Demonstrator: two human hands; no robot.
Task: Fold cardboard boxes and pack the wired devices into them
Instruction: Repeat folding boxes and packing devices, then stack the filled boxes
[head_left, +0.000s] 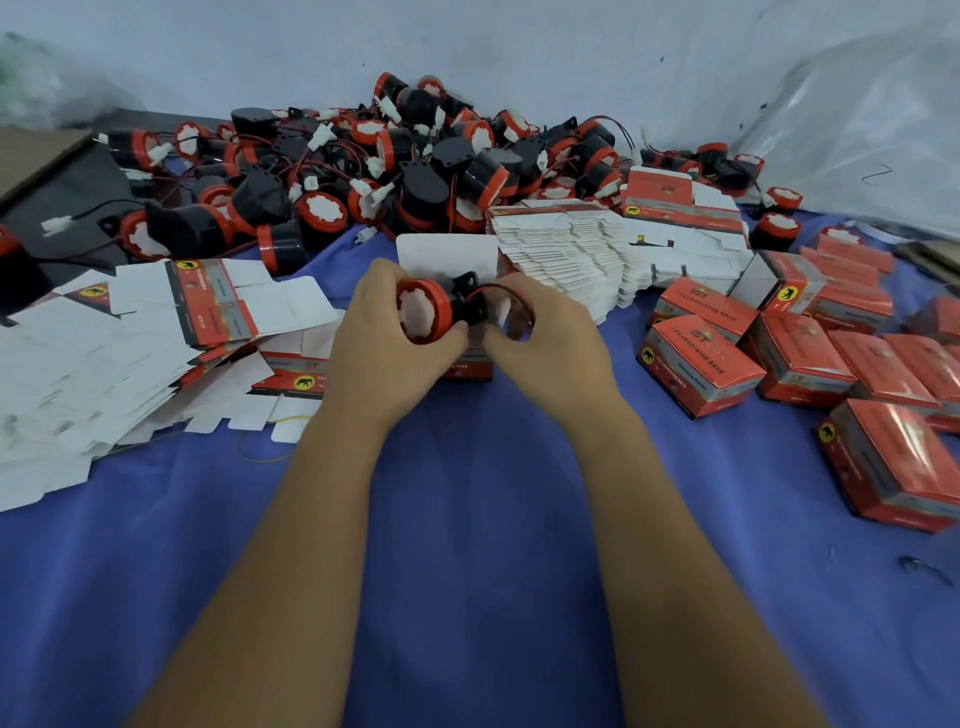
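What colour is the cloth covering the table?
Blue, seen clearly in the head view.

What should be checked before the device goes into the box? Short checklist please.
1. Device held: ok, left hand grips its red end.
2. Wire gathered: not ok, right hand pinches it, but a loop sticks out.
3. Box open: ok, white flap stands up behind the device.
4. Box bottom closed: cannot tell, hands hide it.
5. Box interior free: cannot tell, hidden.
6. Space for the finished box: ok, bare cloth beside the packed boxes.
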